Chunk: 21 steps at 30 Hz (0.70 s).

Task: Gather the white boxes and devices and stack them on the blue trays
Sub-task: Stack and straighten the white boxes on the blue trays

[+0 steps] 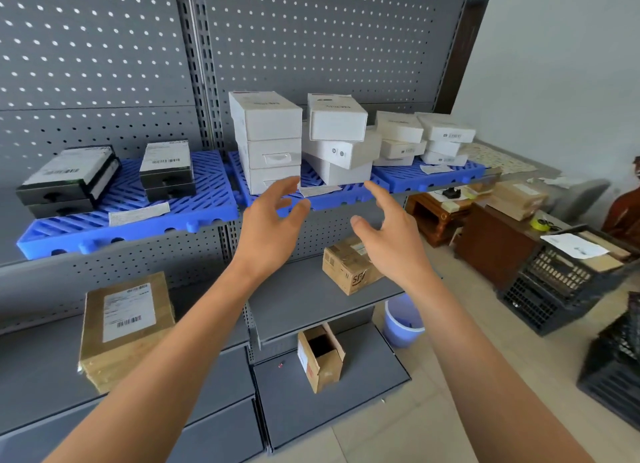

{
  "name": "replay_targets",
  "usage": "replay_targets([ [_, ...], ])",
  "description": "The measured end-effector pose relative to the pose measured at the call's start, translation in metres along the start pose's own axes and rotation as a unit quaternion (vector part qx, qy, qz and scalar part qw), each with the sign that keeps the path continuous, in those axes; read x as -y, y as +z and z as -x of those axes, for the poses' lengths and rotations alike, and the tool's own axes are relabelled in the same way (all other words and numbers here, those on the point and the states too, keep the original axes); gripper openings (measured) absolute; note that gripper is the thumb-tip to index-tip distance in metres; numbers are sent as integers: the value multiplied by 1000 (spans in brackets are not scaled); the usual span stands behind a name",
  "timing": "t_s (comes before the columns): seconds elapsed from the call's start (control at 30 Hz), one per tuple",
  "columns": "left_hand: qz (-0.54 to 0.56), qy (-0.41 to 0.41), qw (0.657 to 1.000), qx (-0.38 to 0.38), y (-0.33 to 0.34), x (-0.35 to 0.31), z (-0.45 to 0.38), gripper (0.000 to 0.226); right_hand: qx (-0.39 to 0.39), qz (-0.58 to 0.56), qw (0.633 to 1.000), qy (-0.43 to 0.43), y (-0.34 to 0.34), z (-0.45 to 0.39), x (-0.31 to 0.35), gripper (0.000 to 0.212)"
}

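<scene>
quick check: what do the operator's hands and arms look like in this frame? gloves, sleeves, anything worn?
Both bare. The left hand and right hand have no gloves, and no rings show. Both forearms are uncovered down to the bottom edge of the frame, so no sleeves are in view. No watch, band, strap, marker or cable is visible on either wrist.

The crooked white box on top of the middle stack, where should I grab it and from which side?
Take the top white box by its two short ends, coming from the front with the left hand and right hand. It sits skewed on the boxes below, and both ends look clear of neighbouring stacks.
</scene>
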<state>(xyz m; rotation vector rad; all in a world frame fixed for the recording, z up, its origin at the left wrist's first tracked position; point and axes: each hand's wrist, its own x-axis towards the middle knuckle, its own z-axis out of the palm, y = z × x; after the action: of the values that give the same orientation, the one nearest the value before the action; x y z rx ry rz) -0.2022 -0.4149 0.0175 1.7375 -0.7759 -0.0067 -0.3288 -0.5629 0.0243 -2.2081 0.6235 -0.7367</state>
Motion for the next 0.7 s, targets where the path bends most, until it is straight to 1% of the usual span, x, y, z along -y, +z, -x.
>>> replay_targets([
  [0.1, 18, -3, 1000, -5, 21, -2, -15, 48, -3, -12, 1000, 1, -9, -19, -16, 62],
  [0.2, 28, -22, 999, -17, 42, -2, -34, 53, 12, -27, 999, -12, -18, -43, -34, 65],
  [0.43, 55, -56, 993, -88, 87, -9, -75, 63, 52, -52, 995, -62, -34, -109, -65, 65],
  [0.5, 58, -57, 991, -106, 96, -12, -81, 62, 56, -53, 994, -82, -33, -127, -71, 66],
  [0.6, 68, -54, 988, -131, 105, -14, -87, 45, 61, -57, 991, -104, -27, -149, -75, 66],
  [0.7, 66, -55, 984, -158, 109, -11, -92, 49, 65, -78, 986, -128, -21, -164, -74, 66],
])
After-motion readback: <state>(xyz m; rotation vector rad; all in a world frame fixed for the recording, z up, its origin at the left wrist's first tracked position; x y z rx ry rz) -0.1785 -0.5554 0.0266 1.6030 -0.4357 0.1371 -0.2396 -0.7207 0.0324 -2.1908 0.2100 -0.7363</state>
